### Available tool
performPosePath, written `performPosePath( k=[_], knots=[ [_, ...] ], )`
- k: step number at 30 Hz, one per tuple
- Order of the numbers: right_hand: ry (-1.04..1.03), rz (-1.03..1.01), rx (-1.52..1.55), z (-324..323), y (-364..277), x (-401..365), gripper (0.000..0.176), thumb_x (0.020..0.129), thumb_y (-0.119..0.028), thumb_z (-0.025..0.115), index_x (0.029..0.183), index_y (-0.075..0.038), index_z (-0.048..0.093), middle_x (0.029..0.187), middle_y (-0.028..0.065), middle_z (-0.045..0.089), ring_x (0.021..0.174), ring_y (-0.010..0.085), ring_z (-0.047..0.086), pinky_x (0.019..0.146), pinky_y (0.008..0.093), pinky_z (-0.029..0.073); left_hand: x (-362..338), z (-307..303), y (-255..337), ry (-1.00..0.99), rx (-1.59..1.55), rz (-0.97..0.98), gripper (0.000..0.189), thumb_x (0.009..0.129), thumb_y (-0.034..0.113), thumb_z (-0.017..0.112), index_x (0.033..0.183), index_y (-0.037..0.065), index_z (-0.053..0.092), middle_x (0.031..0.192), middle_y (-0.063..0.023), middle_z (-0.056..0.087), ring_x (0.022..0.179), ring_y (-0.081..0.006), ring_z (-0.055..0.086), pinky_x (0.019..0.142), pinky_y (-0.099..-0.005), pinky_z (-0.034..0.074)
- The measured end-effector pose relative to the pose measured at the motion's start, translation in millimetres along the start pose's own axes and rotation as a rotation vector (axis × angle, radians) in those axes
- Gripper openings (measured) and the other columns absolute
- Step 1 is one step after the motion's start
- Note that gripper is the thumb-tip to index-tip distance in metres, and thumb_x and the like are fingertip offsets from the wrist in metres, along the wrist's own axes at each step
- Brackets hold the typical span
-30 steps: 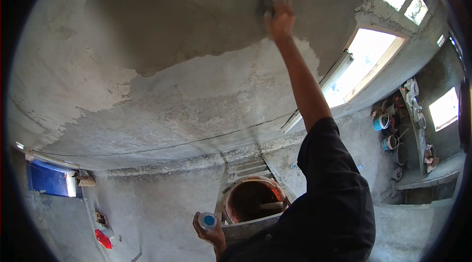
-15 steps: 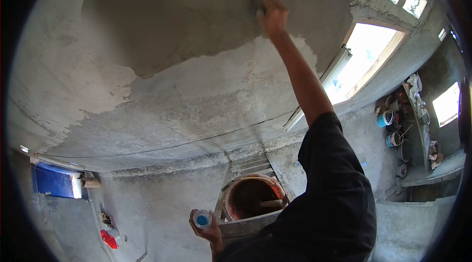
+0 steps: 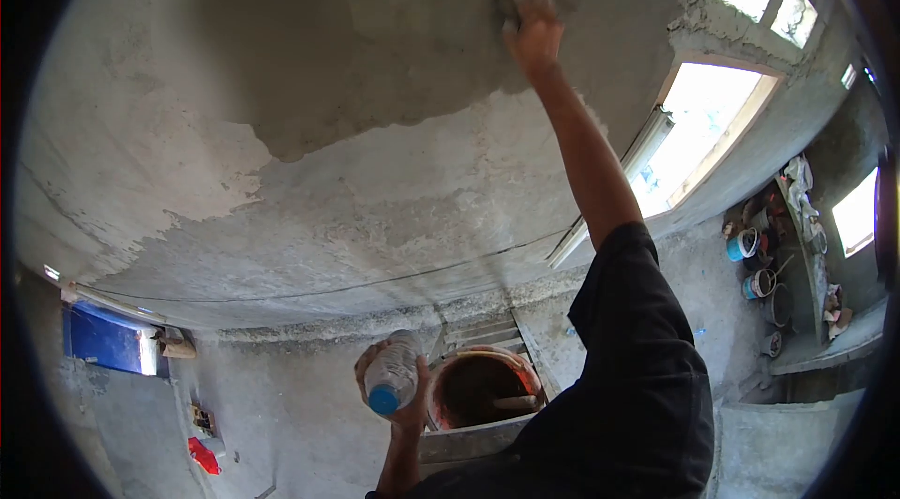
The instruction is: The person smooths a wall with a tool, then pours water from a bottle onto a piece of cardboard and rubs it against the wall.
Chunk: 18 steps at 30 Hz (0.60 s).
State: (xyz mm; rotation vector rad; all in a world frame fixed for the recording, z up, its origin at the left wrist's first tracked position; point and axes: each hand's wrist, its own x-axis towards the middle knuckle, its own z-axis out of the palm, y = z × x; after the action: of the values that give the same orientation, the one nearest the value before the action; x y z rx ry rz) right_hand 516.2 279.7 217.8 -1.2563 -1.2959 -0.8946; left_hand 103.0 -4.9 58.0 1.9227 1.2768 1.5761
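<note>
Ceiling [image 3: 309, 218] half-coated with a darker wet plaster patch [image 3: 375, 40], bucket [image 3: 527, 371] sitting on ladder top below, left hand [image 3: 411, 402] clenched round a blue-capped plastic bottle [image 3: 392, 370] just beside the bucket, right hand [image 3: 534, 26] gripping a float [image 3: 565, 0] pressed against the wet patch.

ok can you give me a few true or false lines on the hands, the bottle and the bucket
1. The right hand presses a grey pad against the ceiling. True.
2. The left hand is empty. False: its fingers wrap a bottle.
3. The bottle has a red cap. False: the cap is blue.
4. A round bucket sits below, beside the bottle in this view. True.
</note>
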Motion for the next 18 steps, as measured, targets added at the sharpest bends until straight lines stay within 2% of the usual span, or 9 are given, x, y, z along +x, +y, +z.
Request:
performPosePath(
  k=[3,5,6,8,10,12,13,15,18],
  knots=[
    [-0.289,-0.097,0.084,-2,-6,-76,0.07,0.065,0.002,0.065,0.132,-0.014,0.052,0.138,0.0169,0.046,0.129,0.034,0.042,0.102,0.0406,0.043,-8,11,1,-0.073,-0.187,-0.054,0.078,0.067,0.005,0.08,0.129,0.003,0.033,0.118,-0.0133,0.05,0.11,-0.0244,0.052,0.096,-0.0395,0.045],
    [-0.384,0.127,0.29,-5,-14,-111,0.063,0.065,0.005,0.059,0.126,-0.012,0.058,0.135,0.0142,0.051,0.128,0.0318,0.044,0.102,0.0401,0.043,-9,18,10,-0.06,-0.231,-0.085,0.072,0.065,0.005,0.081,0.124,0.002,0.04,0.113,-0.0133,0.053,0.103,-0.0248,0.056,0.09,-0.039,0.048],
    [-0.384,0.119,0.291,-11,-17,-106,0.063,0.065,0.005,0.059,0.126,-0.012,0.058,0.135,0.0142,0.051,0.128,0.0318,0.044,0.102,0.0401,0.043,-9,21,13,-0.037,-0.262,-0.118,0.066,0.063,0.006,0.083,0.118,0.001,0.047,0.108,-0.0134,0.056,0.096,-0.0252,0.06,0.085,-0.0385,0.051],
    [-0.082,0.367,0.149,-32,-33,-79,0.059,0.065,0.008,0.053,0.12,-0.01,0.062,0.13,0.012,0.055,0.126,0.0282,0.048,0.102,0.0395,0.042,-13,22,9,-0.066,-0.221,-0.093,0.066,0.062,0.007,0.083,0.117,0.001,0.048,0.107,-0.0134,0.057,0.094,-0.0252,0.061,0.084,-0.0383,0.051],
    [-0.073,0.574,0.381,-46,-39,-30,0.059,0.063,0.008,0.051,0.118,-0.009,0.063,0.131,0.0127,0.055,0.128,0.0298,0.045,0.105,0.0411,0.038,-17,20,11,-0.101,-0.174,-0.076,0.065,0.061,0.008,0.084,0.116,0.001,0.05,0.105,-0.0135,0.058,0.092,-0.0253,0.061,0.082,-0.0381,0.052],
    [0.129,0.2,0.381,-41,-34,10,0.061,0.062,0.007,0.055,0.12,-0.01,0.062,0.13,0.0147,0.055,0.127,0.0308,0.046,0.107,0.0423,0.036,-17,22,14,-0.077,-0.224,-0.185,0.065,0.061,0.009,0.084,0.116,0.0,0.051,0.103,-0.0137,0.059,0.091,-0.0248,0.062,0.081,-0.0373,0.053],
    [0.127,0.203,0.383,-30,-29,10,0.061,0.062,0.007,0.055,0.12,-0.01,0.062,0.13,0.0147,0.055,0.127,0.0308,0.046,0.107,0.0423,0.036,-16,21,13,-0.077,-0.221,-0.187,0.065,0.061,0.009,0.084,0.116,0.0,0.051,0.103,-0.0137,0.059,0.091,-0.0248,0.062,0.081,-0.0373,0.053],
    [0.016,-0.029,0.12,-4,-22,-9,0.065,0.061,0.007,0.059,0.123,-0.012,0.06,0.129,0.0143,0.056,0.125,0.0314,0.047,0.105,0.0405,0.04,-15,19,12,-0.108,-0.138,-0.116,0.065,0.061,0.009,0.084,0.116,-0.001,0.05,0.104,-0.0139,0.058,0.091,-0.0244,0.063,0.08,-0.0367,0.053],
    [-0.123,-0.081,0.089,5,-30,-71,0.068,0.06,0.011,0.058,0.124,-0.012,0.06,0.126,0.0124,0.058,0.122,0.034,0.05,0.103,0.0405,0.043,-16,21,11,-0.082,-0.206,-0.171,0.065,0.061,0.01,0.084,0.116,0.0,0.051,0.103,-0.0143,0.059,0.091,-0.0244,0.063,0.08,-0.0363,0.053]
  ],
)
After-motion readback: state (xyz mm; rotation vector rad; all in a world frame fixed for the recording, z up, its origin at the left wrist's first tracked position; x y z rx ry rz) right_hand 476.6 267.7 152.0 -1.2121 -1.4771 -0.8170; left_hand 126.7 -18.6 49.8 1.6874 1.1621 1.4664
